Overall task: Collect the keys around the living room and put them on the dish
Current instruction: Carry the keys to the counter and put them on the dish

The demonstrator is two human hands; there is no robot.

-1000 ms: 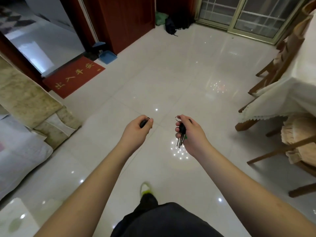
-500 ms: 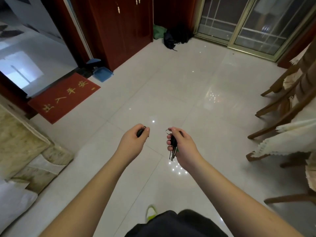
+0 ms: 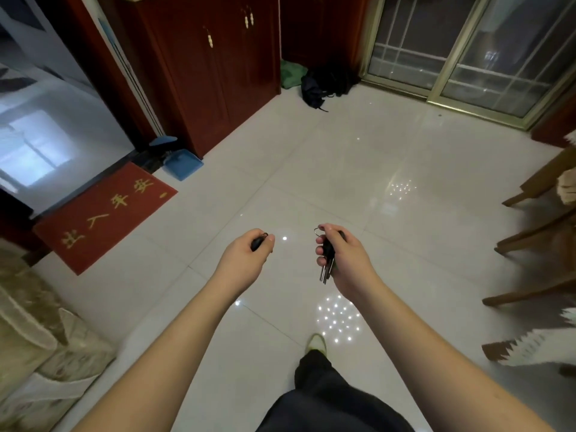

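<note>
Both hands are curled around their loads at the frame's centre: the left hand (image 3: 247,255) grips a small black key fob (image 3: 258,243), the right hand (image 3: 344,260) a bunch of silver keys on a ring (image 3: 326,266). Over the last second the red cabinet (image 3: 215,67) has drawn nearer; no dish is visible yet, so carrying continues.

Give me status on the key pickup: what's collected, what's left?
Collected: the right hand grips a bunch of keys with a ring at the top and blades hanging down; the left hand pinches a small dark key fob. In hand: both are carried over the tiled floor, mid-walk. Left: nothing is on the dish yet; no dish is in view, and no further keys show.
</note>
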